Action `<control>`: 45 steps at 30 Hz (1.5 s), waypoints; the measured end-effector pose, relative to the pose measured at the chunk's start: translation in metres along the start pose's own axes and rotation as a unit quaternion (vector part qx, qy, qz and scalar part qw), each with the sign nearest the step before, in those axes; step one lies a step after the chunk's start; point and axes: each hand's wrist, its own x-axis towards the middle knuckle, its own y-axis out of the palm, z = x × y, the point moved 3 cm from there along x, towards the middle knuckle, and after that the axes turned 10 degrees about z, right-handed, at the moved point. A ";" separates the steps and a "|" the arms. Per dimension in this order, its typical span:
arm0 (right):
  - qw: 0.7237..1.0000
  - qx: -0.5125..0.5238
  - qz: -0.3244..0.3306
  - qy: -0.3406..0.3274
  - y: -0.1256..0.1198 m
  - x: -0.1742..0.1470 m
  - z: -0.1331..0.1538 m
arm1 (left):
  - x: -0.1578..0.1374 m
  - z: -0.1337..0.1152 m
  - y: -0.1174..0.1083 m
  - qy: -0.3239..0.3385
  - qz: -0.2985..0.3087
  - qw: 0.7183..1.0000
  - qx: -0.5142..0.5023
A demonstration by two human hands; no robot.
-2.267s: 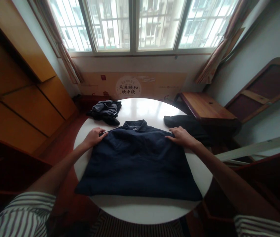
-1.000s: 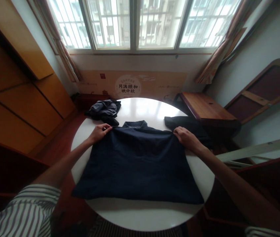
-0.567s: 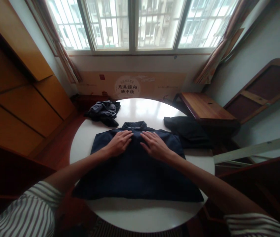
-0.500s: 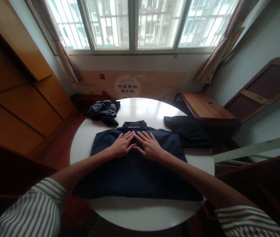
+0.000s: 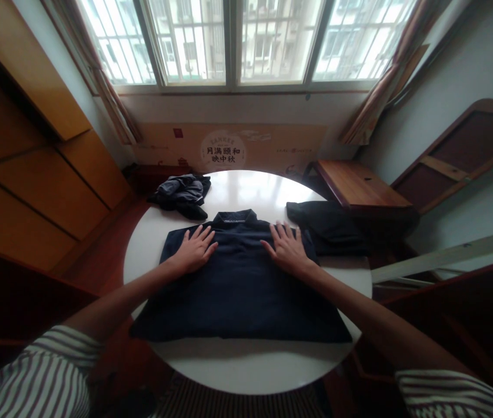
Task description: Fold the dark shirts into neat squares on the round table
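A dark navy shirt (image 5: 238,296) lies spread flat on a white round table (image 5: 246,368), its collar pointing toward the window. My left hand (image 5: 195,249) rests palm down on the upper left of the shirt, fingers spread. On the upper right, my right hand (image 5: 289,248) also lies flat with its fingers apart. Neither hand grips the cloth. The shirt's sleeves are not visible; its lower corners reach close to or past the table's edge.
A crumpled dark garment (image 5: 182,194) sits at the table's far left. Folded black cloth (image 5: 327,227) lies at the right, partly near the edge. Beyond it stands a wooden side table (image 5: 363,184). Cabinets (image 5: 50,197) line the left wall.
My hands have slid apart from the middle of the shirt, the left one to the left and the right one to the right. The shirt looks flatter at its lower edge.
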 end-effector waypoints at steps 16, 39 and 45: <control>0.927 0.120 0.070 -0.348 -0.010 -0.108 0.091 | 0.050 -0.053 -0.024 0.142 0.024 0.990 -0.005; 0.816 0.128 0.154 -0.543 0.013 -0.084 0.172 | -0.126 0.050 -0.045 -0.170 -0.158 0.951 -0.206; 0.817 0.136 0.167 -0.535 0.013 -0.085 0.171 | -0.220 0.023 0.012 -0.241 -0.083 0.915 -0.312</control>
